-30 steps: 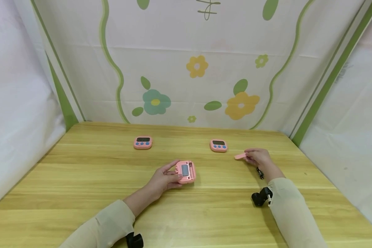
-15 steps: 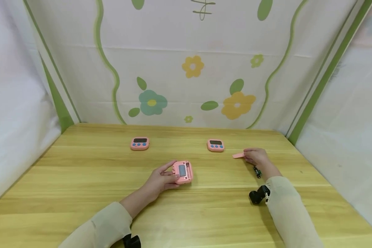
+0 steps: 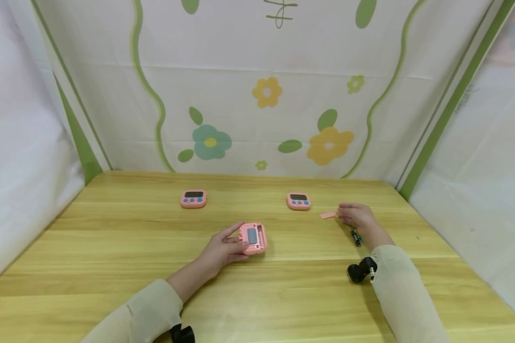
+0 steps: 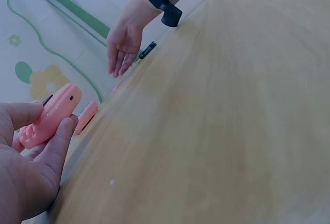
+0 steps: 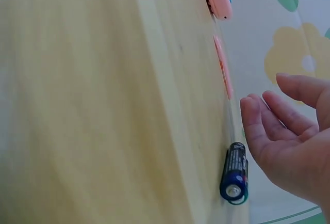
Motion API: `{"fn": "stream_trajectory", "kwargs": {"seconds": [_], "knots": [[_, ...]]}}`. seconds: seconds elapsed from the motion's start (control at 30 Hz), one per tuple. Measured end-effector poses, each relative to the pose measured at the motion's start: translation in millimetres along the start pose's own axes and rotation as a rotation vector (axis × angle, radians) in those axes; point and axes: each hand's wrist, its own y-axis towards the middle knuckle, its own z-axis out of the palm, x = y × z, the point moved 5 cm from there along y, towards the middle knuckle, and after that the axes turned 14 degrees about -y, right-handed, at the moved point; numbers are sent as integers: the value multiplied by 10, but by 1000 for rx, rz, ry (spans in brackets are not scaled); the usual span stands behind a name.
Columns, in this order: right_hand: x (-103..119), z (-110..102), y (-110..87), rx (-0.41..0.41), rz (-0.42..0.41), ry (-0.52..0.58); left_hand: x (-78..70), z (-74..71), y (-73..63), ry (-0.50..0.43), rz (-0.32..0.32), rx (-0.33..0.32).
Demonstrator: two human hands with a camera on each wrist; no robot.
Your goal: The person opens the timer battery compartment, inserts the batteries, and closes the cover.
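My left hand (image 3: pixel 219 251) grips a pink digital timer (image 3: pixel 261 238) between thumb and fingers, its back turned up and its battery compartment uncovered. In the left wrist view the same timer (image 4: pixel 54 115) appears edge-on. A slim pink battery cover (image 3: pixel 328 215) lies flat on the table, just left of my right hand (image 3: pixel 360 221). That hand holds nothing; its fingers are loosely bent above the tabletop, as the right wrist view shows of the hand (image 5: pixel 289 126). Beneath it lie small batteries (image 3: pixel 355 237), dark with some green; one battery (image 5: pixel 234 172) shows end-on in the right wrist view.
Two more pink timers lie face up toward the back: one timer (image 3: pixel 193 198) on the left, another timer (image 3: pixel 298 201) right of centre. Flower-printed white cloth (image 3: pixel 240 109) closes off the back and sides of the wooden table (image 3: pixel 111 257).
My right hand has let go of the pink battery cover, which now lies flat on the table. The left hand keeps its grip on the timer. The head view has shifted slightly.
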Motion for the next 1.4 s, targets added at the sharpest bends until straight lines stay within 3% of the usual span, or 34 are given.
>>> {"fn": "stream_trajectory", "kwargs": {"seconds": [0.17,0.37,0.5,0.67,1.0,1.4], "knots": [[8,-26,-32,28,-13,88,4,-3,-1,1,-2,-1],[77,-98,-151,107,-85,229,8,-11,-1,3,-8,-3],[86,-175,-232,152,-133,236,6,-16,-5,1,-8,-10],[39,-278,-295,166,-179,143,2,-18,-11,6,-6,-15],[-140,-413,-358,173,-211,-154,0,-30,-6,2,-7,-15],[-404,-468,-387,263,-153,-199,-9,-6,-8,-3,-5,-5]]}}
